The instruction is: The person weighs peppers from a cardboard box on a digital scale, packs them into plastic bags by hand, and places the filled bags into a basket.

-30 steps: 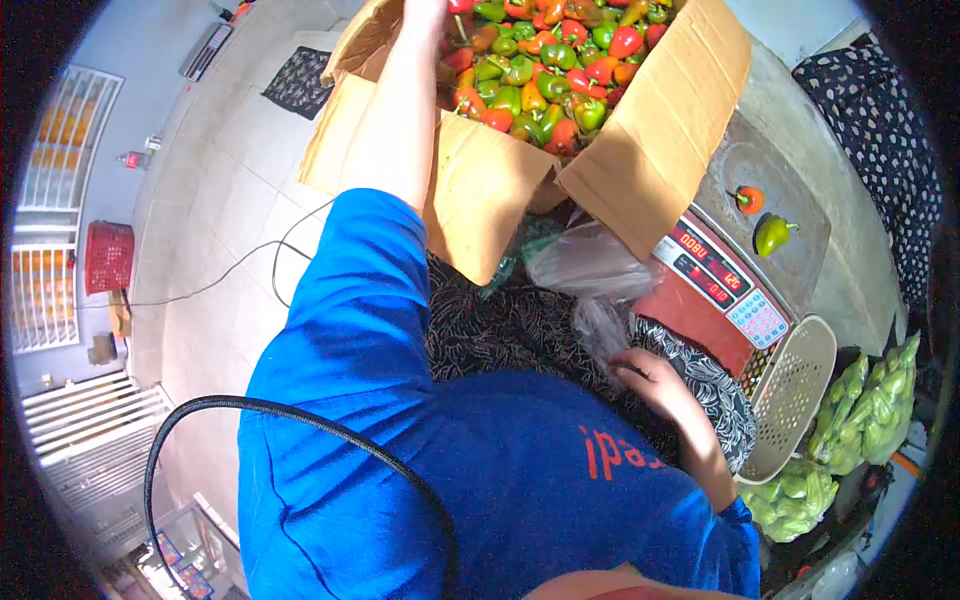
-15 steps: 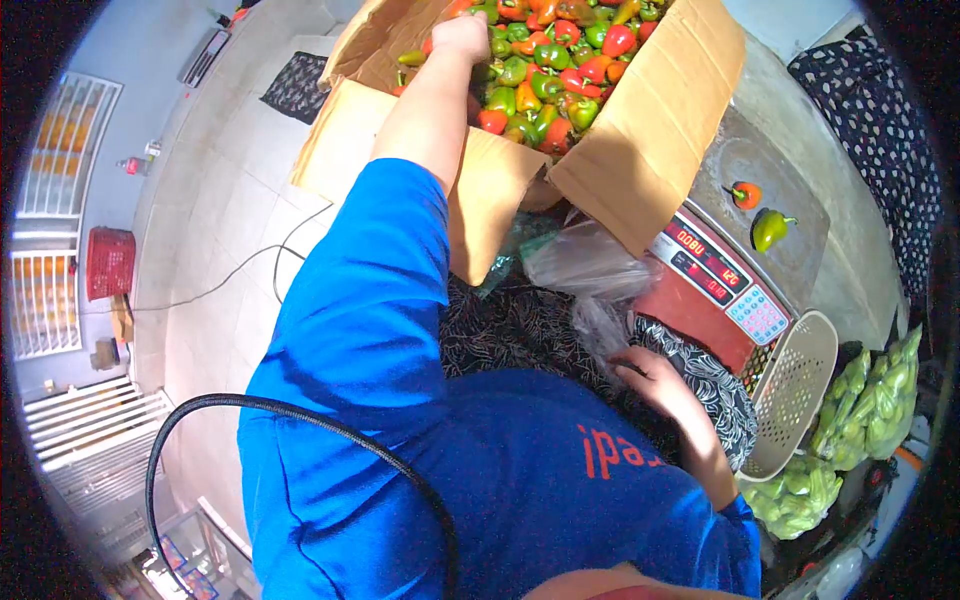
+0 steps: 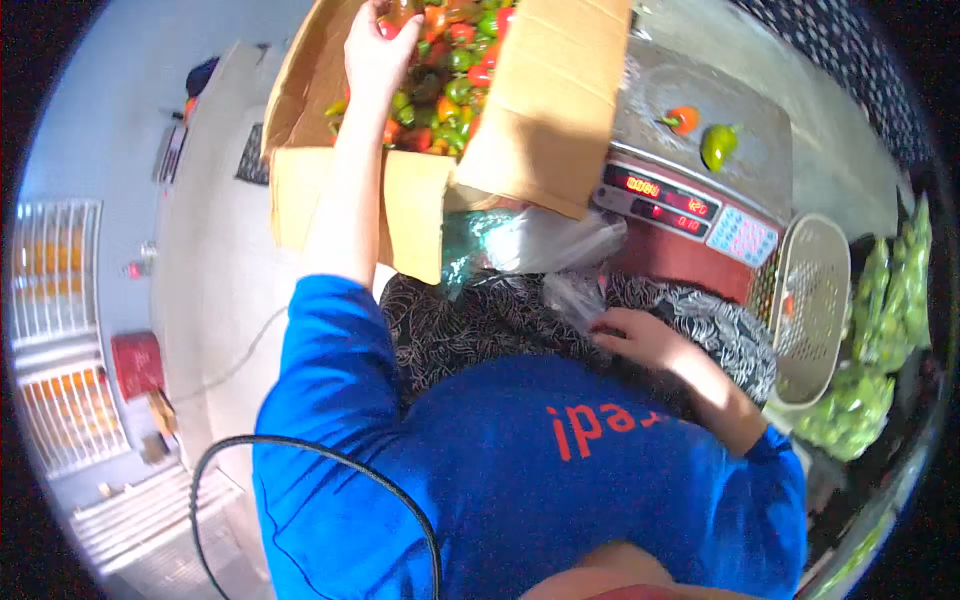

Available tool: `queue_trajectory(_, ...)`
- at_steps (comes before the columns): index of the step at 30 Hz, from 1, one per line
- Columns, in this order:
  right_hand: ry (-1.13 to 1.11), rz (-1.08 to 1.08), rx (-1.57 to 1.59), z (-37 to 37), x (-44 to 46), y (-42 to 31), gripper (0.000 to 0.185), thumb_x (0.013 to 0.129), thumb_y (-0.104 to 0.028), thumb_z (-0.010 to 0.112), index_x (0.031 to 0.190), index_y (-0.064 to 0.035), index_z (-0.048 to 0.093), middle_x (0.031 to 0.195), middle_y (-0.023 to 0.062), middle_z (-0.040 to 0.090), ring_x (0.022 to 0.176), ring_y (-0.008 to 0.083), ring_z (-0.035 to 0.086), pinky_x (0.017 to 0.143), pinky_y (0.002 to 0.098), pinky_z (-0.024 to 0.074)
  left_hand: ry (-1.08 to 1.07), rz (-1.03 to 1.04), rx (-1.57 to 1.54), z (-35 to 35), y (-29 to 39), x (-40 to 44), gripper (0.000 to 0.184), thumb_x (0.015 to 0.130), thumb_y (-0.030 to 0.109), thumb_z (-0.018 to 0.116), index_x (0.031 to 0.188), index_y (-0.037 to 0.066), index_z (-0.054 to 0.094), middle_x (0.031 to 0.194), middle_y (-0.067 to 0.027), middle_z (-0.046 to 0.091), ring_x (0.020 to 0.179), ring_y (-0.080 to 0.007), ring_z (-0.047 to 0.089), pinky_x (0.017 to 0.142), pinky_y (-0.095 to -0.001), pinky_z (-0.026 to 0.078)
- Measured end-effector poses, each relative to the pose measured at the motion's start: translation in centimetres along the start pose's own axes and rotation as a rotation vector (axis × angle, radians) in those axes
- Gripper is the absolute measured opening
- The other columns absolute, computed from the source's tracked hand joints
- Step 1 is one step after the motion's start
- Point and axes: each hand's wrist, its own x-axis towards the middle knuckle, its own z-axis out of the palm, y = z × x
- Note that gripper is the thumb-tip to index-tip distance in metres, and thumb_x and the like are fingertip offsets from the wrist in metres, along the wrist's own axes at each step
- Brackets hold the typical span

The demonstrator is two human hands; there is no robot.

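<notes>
At the top, my left hand [image 3: 378, 60] is inside the cardboard box [image 3: 545, 90], its fingers and thumb closed around a reddish-brown pepper [image 3: 402, 12]. Red, green and orange peppers [image 3: 458, 90] fill much of the box around it. My right hand [image 3: 645, 338] lies low over my patterned lap, fingers curled on the end of a clear plastic bag [image 3: 575, 296]. On the plate of the red scale [image 3: 690, 255], which shows lit red digits, lie an orange pepper [image 3: 684, 121] and a green pepper [image 3: 719, 147].
Right of the scale stands a beige perforated basket [image 3: 808, 315], beside bags of green vegetables [image 3: 885, 310]. A black cable [image 3: 350, 462] arcs over my left sleeve. At the far left are a red basket [image 3: 137, 366] and white grilles [image 3: 60, 262].
The view has swung, shifting the box and scale up and left. My left hand, earlier reaching among the peppers, now shows a pepper between its fingers. My right hand stays at the bag.
</notes>
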Motion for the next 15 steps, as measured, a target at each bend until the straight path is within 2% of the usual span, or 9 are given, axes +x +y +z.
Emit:
queue_trajectory(1,-0.018,-0.022,-0.038,0.2,-0.1,0.1,0.038,0.087,-0.034,0.051,0.109,-0.0032,0.056,0.104,0.0199,0.059,0.101,0.0350,0.055,0.088,0.0395,0.0431,0.001,0.120,-0.015,0.3,4.4,-1.1,0.043,0.077,0.026,0.061,0.113,0.002,0.054,0.095,-0.0162,0.063,0.076,-0.0250,0.063,0.069,-0.0355,0.050)
queue_trajectory(3,-0.072,-0.052,-0.072,0.4,-0.4,0.2,0.039,0.088,-0.035,0.050,0.109,-0.0036,0.056,0.105,0.0200,0.058,0.101,0.0356,0.055,0.088,0.0408,0.0430,-0.161,0.214,-0.250,2.3,11.6,-3.6,0.039,0.076,0.022,0.064,0.109,0.003,0.056,0.089,-0.0099,0.064,0.069,-0.0192,0.061,0.063,-0.0318,0.050)
queue_trajectory(5,-0.130,-0.079,-0.069,0.6,-0.7,0.0,0.039,0.088,-0.036,0.049,0.108,-0.0039,0.057,0.104,0.0201,0.058,0.100,0.0360,0.055,0.087,0.0423,0.0434,-0.429,0.278,-0.027,4.0,18.1,-5.5,0.032,0.078,0.017,0.061,0.106,0.002,0.056,0.084,-0.0066,0.062,0.064,-0.0160,0.057,0.060,-0.0321,0.049)
queue_trajectory(6,-0.098,-0.106,-0.065,1.1,-0.8,0.7,0.039,0.087,-0.037,0.050,0.107,-0.0042,0.058,0.102,0.0202,0.059,0.098,0.0364,0.056,0.084,0.0435,0.0444,-0.512,0.298,-0.060,6.7,19.2,-6.7,0.042,0.074,0.025,0.066,0.109,0.003,0.056,0.083,-0.0095,0.063,0.068,-0.0194,0.061,0.065,-0.0344,0.050)
queue_trajectory(7,-0.099,-0.112,-0.100,1.3,-1.0,0.9,0.039,0.087,-0.038,0.050,0.106,-0.0043,0.059,0.100,0.0199,0.059,0.096,0.0368,0.057,0.083,0.0437,0.0447,-0.595,0.323,-0.091,9.7,19.3,-7.7,0.052,0.070,0.032,0.071,0.112,0.004,0.056,0.082,-0.0123,0.065,0.073,-0.0229,0.065,0.069,-0.0366,0.051)
queue_trajectory(9,-0.091,-0.121,-0.173,1.1,-1.0,0.9,0.041,0.086,-0.040,0.050,0.103,-0.0045,0.060,0.096,0.0194,0.060,0.093,0.0375,0.058,0.081,0.0441,0.0452,-0.725,0.441,0.187,15.3,18.7,-7.3,0.051,0.066,0.040,0.065,0.108,0.013,0.060,0.096,-0.0146,0.065,0.090,-0.0284,0.063,0.078,-0.0392,0.050)
queue_trajectory(10,-0.092,-0.113,-0.166,1.0,-1.1,1.0,0.041,0.086,-0.040,0.051,0.102,-0.0042,0.061,0.095,0.0193,0.061,0.092,0.0377,0.058,0.081,0.0443,0.0453,-0.791,0.375,0.162,18.3,17.9,-7.2,0.053,0.066,0.042,0.065,0.109,0.012,0.060,0.095,-0.0150,0.065,0.090,-0.0280,0.063,0.078,-0.0391,0.050)
queue_trajectory(13,-0.075,-0.105,-0.123,0.8,-1.0,1.3,0.043,0.083,-0.041,0.052,0.100,-0.0032,0.062,0.094,0.0194,0.062,0.091,0.0378,0.059,0.080,0.0444,0.0456,-0.803,0.378,0.427,22.3,18.3,-6.4,0.052,0.067,0.042,0.064,0.108,0.010,0.060,0.097,-0.0158,0.065,0.092,-0.0287,0.063,0.081,-0.0381,0.050)
queue_trajectory(15,-0.049,-0.130,-0.077,0.7,-0.9,1.8,0.044,0.081,-0.042,0.053,0.099,-0.0025,0.063,0.096,0.0199,0.063,0.091,0.0372,0.059,0.080,0.0441,0.0458,-0.841,0.364,0.485,25.2,16.6,-5.5,0.052,0.067,0.042,0.064,0.106,0.008,0.061,0.097,-0.0168,0.065,0.092,-0.0290,0.063,0.082,-0.0382,0.049)
